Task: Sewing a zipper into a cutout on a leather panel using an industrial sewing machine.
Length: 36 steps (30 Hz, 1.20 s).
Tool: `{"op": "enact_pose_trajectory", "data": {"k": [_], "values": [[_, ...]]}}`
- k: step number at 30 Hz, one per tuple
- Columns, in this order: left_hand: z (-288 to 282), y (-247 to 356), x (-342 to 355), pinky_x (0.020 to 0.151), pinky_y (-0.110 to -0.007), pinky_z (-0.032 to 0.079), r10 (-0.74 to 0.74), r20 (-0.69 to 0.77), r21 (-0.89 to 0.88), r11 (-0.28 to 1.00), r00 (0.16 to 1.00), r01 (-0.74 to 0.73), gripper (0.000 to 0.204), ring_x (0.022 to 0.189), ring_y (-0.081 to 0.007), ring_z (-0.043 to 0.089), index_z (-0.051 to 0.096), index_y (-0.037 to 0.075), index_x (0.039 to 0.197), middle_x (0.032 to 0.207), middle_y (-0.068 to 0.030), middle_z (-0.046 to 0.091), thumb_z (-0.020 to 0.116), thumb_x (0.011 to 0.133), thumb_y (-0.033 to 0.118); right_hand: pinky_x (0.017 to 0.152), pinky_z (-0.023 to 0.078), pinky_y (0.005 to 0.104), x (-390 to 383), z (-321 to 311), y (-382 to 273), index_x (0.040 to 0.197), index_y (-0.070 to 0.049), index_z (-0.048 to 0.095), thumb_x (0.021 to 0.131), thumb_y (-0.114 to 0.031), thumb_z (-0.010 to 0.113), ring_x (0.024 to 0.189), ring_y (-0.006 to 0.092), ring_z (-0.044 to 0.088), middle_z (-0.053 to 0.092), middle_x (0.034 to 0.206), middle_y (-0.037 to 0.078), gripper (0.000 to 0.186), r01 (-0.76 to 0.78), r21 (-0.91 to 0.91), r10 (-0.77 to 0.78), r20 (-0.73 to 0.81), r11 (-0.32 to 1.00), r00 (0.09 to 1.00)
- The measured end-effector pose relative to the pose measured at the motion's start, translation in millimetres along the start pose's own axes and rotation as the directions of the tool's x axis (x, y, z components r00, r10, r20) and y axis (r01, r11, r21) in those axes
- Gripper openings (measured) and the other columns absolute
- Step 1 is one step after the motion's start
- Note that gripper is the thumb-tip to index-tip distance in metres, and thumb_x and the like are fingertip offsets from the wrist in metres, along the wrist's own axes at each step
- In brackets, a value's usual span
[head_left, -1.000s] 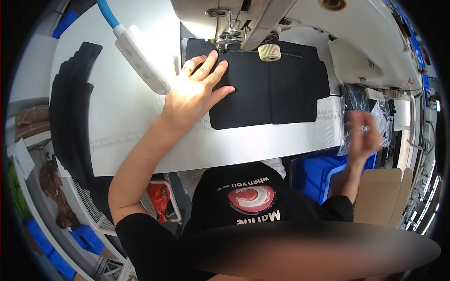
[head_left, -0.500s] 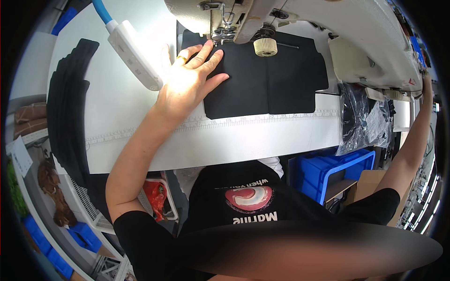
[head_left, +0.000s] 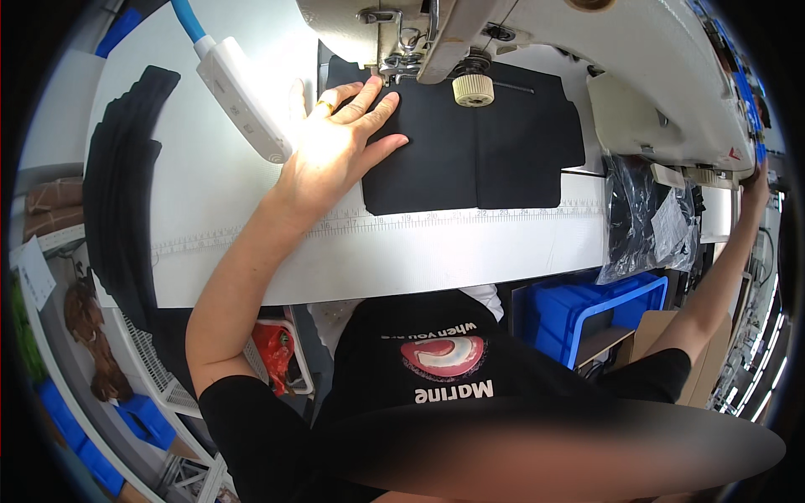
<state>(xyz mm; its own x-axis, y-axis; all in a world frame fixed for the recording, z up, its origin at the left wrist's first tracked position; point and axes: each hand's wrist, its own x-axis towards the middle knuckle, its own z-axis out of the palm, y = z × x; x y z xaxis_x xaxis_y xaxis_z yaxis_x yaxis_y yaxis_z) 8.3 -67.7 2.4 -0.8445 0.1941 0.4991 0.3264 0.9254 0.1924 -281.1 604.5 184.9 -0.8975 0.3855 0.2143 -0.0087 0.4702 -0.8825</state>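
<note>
My left hand [head_left: 334,149] lies flat with its fingers spread, the fingertips on a black fabric piece [head_left: 428,159] right beside the presser foot [head_left: 387,77] of a sewing machine [head_left: 662,59]. A ring sits on one of its fingers. The fabric is spread over the white table, its upper edge under the machine head, and a straight vertical line runs down its middle. At the far right, my arm reaches up to the wheel end of the machine, where my right hand [head_left: 757,178] touches it; the fingers are hidden behind the machine.
A white lamp [head_left: 243,101] on a blue hose stands left of my hand. Stacked black fabric pieces [head_left: 122,201] hang over the table's left edge. A ruler strip [head_left: 419,220] crosses the table. A clear plastic bag [head_left: 629,226] lies right, above a blue crate [head_left: 549,314].
My right hand has shifted slightly downward at the machine's wheel end, and the right arm has drawn in a little. My left hand stays in place; the fabric has barely moved.
</note>
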Motion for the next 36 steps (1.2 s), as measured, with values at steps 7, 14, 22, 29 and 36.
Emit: {"op": "enact_pose_trajectory", "data": {"k": [7,14,22,29,36], "values": [[1,-1,2,0.104,-0.058,0.028,-0.010,-0.003,0.007,1.000,1.000,0.011,0.045,0.110,-0.0257,0.060,0.068,0.009,0.113,0.123,-0.0089,0.064,0.075,0.078,0.036,0.095,0.049,0.0377,-40,31,56,0.128,0.007,0.052,0.100,-0.035,0.048,0.115,0.0287,0.058,0.057,0.129,0.017,0.050,0.283,0.524,-0.166,-0.260,0.803,0.951],[-1,0,2,0.108,-0.059,0.023,-0.087,0.097,0.031,0.996,0.991,0.085,0.048,0.114,-0.0205,0.057,0.066,0.015,0.120,0.129,-0.0023,0.061,0.071,0.081,0.042,0.091,0.052,0.0396,-35,32,-18,0.132,0.005,0.050,0.097,-0.048,0.047,0.107,0.0334,0.062,0.060,0.125,0.014,0.063,0.036,0.038,-0.035,-0.024,0.999,0.999],[1,0,2,0.108,-0.061,0.022,-0.078,0.099,0.063,0.995,0.992,0.072,0.048,0.117,-0.0207,0.056,0.066,0.013,0.120,0.130,-0.0022,0.061,0.070,0.082,0.041,0.101,0.043,0.0492,-65,64,96,0.135,0.000,0.044,0.097,-0.036,0.047,0.119,0.0325,0.053,0.052,0.132,0.016,0.053,0.277,0.502,-0.120,-0.322,0.819,0.939],[4,-1,1,0.106,-0.058,0.025,-0.006,-0.014,-0.004,1.000,1.000,0.006,0.044,0.113,-0.0289,0.059,0.066,0.009,0.115,0.124,-0.0109,0.064,0.074,0.080,0.036,0.082,0.052,0.0371,-201,98,-34,0.107,0.011,0.056,0.098,-0.030,0.050,0.091,0.0292,0.066,0.065,0.106,0.023,0.042,0.805,0.149,-0.687,-0.447,0.574,0.573],[2,-1,-1,0.094,-0.039,0.048,0.027,0.001,0.014,1.000,1.000,-0.027,0.043,0.111,-0.0298,0.059,0.066,0.007,0.115,0.123,-0.0125,0.064,0.075,0.080,0.030,0.097,0.044,0.0401,-327,301,-72,0.111,-0.003,0.064,0.086,-0.025,0.067,0.117,0.0338,0.055,0.062,0.119,0.013,0.033,0.963,0.036,-0.771,0.608,0.268,0.192]]}}
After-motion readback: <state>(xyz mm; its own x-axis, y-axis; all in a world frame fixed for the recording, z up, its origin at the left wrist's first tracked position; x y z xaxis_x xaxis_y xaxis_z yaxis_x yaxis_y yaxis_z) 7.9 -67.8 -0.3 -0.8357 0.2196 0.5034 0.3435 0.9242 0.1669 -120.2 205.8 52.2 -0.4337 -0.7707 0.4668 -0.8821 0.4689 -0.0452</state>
